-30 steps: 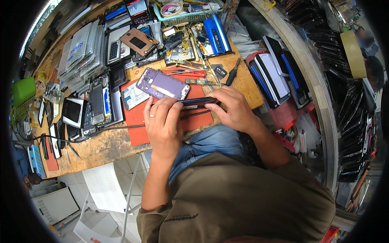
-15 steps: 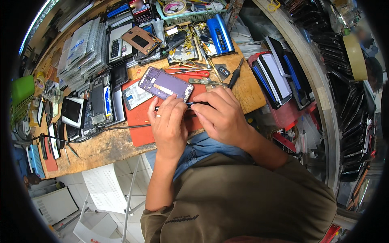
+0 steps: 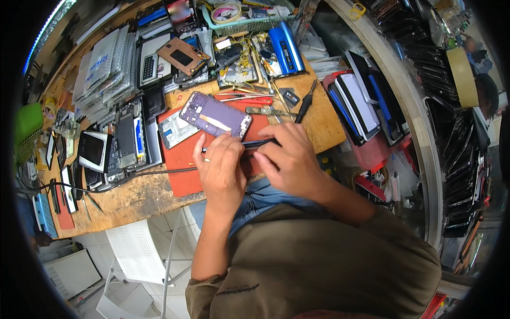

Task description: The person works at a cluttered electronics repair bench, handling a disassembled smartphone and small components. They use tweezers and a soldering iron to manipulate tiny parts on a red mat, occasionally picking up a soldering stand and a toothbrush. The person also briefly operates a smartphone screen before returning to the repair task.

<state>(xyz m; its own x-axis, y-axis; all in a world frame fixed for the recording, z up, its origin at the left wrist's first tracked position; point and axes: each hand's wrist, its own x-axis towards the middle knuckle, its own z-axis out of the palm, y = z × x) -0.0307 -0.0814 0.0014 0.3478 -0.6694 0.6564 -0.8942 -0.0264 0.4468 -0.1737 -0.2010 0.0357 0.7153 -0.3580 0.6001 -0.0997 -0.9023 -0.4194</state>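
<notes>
Currently, the dark slim device (image 3: 258,143) is at the centre of the frame, roughly edge-on between both hands, over the red mat (image 3: 183,181) and just below the purple phone housing (image 3: 215,114). Compared with one second ago, the right hand (image 3: 295,159) sits closer to the left hand (image 3: 220,173) — less of the device shows between them. This suggests finer handling of its edge. The left fingers wrap the left end, mostly pressed together, thumb hidden. The right fingers curl at the right end — whether they pinch it cannot be told.
</notes>
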